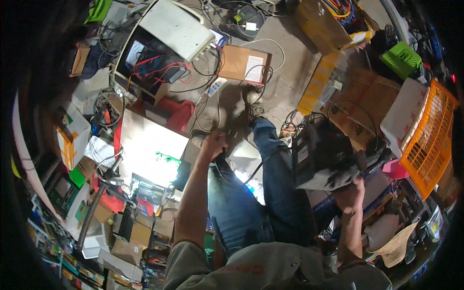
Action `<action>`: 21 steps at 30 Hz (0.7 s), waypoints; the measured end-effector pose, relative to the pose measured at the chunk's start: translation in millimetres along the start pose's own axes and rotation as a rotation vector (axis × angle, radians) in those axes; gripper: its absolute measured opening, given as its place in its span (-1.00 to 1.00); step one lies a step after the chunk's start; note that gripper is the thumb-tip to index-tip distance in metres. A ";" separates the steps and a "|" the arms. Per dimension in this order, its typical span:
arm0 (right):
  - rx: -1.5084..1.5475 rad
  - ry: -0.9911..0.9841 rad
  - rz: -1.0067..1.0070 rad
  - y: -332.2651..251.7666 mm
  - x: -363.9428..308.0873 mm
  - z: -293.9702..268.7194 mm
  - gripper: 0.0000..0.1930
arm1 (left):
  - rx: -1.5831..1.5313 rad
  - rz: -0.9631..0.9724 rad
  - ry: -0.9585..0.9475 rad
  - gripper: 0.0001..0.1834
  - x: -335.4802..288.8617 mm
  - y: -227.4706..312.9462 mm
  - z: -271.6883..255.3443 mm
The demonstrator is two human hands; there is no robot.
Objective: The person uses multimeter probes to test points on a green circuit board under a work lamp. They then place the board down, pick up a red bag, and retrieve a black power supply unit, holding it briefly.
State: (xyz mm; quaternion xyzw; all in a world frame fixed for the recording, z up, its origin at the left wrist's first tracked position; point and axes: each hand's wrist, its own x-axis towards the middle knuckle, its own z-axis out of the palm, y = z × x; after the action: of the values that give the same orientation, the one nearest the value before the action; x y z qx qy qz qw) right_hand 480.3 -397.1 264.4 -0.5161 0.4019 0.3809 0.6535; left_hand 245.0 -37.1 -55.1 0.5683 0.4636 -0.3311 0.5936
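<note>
My right hand (350,195) grips the near right corner of a dark boxy device (319,152), holding it tilted beside my right leg. The device's kind is not plain; its near face is lighter grey. Above my left knee, my left hand (214,145) is closed with the fingers curled in. Whatever those fingers hold, if anything, is too small to make out. A dark cable (258,169) loops between my legs, its left end running up near the left hand. Left of that hand, a brightly lit white board (147,140) carries a green circuit board (167,166).
An oscilloscope-like instrument (171,29) with red test leads (166,72) stands far left. An open cardboard box (241,63) and a white remote (217,87) lie on the floor ahead. At right are a flattened carton (360,104) and an orange basket (427,142). A lamp arm (92,215) rises at left.
</note>
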 end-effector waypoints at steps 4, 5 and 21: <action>-0.046 0.070 0.028 2.0 34.5 16.8 -0.34 | -0.293 -0.155 -0.246 -0.56 -30.8 -29.3 33.7; -0.071 0.055 0.023 5.2 45.4 26.0 -0.34 | -0.425 -0.204 -0.318 -0.42 -39.2 -37.5 38.3; -0.142 0.002 0.152 158.3 159.0 149.5 -0.22 | -1.526 -0.188 -0.228 -0.13 -153.3 -136.2 131.0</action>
State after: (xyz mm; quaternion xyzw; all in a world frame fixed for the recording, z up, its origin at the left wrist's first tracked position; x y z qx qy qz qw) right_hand 417.1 -209.2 81.7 -0.5295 0.4124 0.4563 0.5843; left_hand 88.7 -204.6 26.9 -0.0771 0.5458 -0.0257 0.8340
